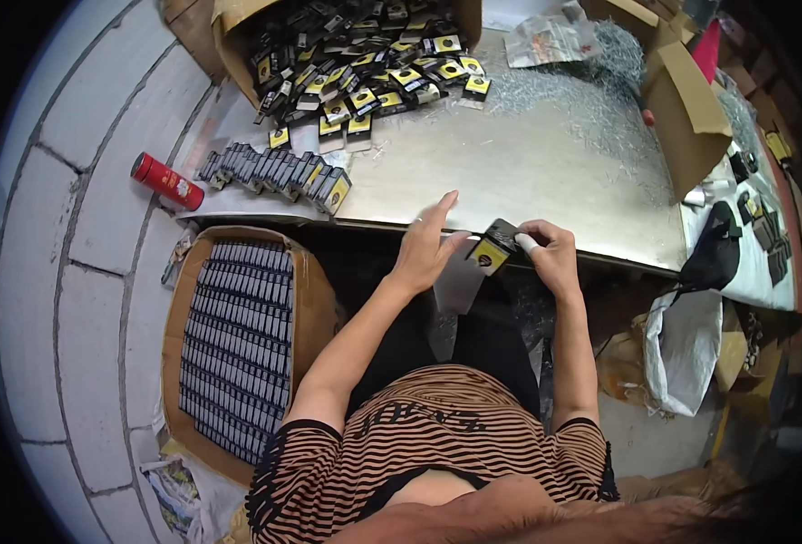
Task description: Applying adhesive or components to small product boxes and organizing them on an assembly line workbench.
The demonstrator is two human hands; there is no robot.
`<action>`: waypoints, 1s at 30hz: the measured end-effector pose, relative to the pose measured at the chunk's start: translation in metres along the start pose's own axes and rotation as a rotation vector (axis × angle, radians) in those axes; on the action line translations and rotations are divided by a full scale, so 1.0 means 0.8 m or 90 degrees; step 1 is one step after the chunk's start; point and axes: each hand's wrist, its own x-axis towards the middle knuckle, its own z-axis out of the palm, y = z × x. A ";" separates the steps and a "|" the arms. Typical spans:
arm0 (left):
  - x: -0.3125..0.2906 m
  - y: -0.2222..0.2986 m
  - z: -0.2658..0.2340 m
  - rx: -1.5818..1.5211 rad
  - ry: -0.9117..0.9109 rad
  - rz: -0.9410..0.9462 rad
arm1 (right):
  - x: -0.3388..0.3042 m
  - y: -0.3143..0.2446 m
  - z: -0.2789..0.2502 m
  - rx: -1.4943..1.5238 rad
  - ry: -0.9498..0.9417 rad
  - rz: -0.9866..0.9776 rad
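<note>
Just off the table's front edge, my right hand (553, 256) pinches a small black and yellow box (490, 254) by its dark end. A white wrap covers a fingertip of that hand. To its left my left hand (425, 249) is open, its fingers stretched out over the table edge and its thumb pointing toward the box. It holds nothing that I can see. Below the box hangs a pale flat panel (460, 283), partly hidden. A row of similar small boxes (274, 172) stands packed together along the table's front left edge.
A tipped carton (235, 41) spills many loose boxes (365, 82) over the metal table (528, 172). At the lower left, an open carton (173, 363) holds packed rows. A red cylinder (167, 181) lies far left. Tangled metal bits (614, 59) and a cardboard flap (686, 104) lie right.
</note>
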 end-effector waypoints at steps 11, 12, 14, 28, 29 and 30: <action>-0.090 0.032 -0.007 -0.124 -0.020 0.118 | -0.073 -0.013 0.083 0.613 -0.181 0.116; -0.094 0.037 -0.011 -0.145 -0.047 0.056 | -0.078 -0.015 0.085 0.603 -0.181 0.139; -0.106 0.031 -0.010 -0.166 -0.025 0.023 | -0.087 -0.019 0.093 0.544 -0.142 0.164; -0.161 0.046 -0.031 -0.238 -0.020 -0.195 | -0.142 -0.012 0.110 0.324 -0.139 0.078; -0.162 0.049 -0.033 -0.198 -0.018 -0.161 | -0.143 -0.007 0.110 0.391 -0.137 0.091; -0.163 0.050 -0.033 -0.197 -0.018 -0.157 | -0.145 -0.003 0.106 0.392 -0.135 0.087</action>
